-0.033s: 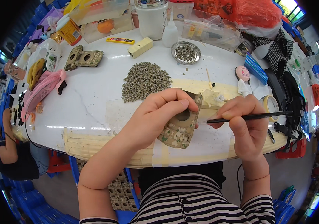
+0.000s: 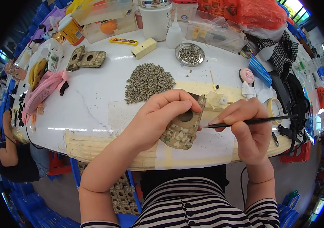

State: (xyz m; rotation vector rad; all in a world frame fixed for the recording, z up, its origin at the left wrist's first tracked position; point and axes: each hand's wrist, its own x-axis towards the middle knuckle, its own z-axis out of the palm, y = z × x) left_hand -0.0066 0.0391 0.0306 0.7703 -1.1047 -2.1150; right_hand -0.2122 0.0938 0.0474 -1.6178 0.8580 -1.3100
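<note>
My left hand (image 2: 158, 117) is closed round a camouflage-patterned piece (image 2: 179, 135) with a round dark hole, holding it tilted above the table's near edge. In my right hand (image 2: 249, 125), pinched between thumb and fingers, is a thin black pen-like tool (image 2: 268, 119). Its narrow pale tip points left at the piece's right edge; whether it touches cannot be told. Behind my left hand lies a heap of small grey-brown parts (image 2: 148, 83). Two more camouflage pieces (image 2: 88, 59) lie at the back left. A round metal dish (image 2: 189, 54) holds more small parts.
At the back stand a white squeeze bottle (image 2: 174, 35), a cream block (image 2: 144, 48) and clear plastic boxes (image 2: 215, 32). A tape roll (image 2: 275, 108) and black straps lie right. A pink mesh pouch (image 2: 46, 89) sits left, near another person's arm (image 2: 8, 136).
The camouflage piece and the black tool have shifted very slightly in my hands. Both grips stay the same.
</note>
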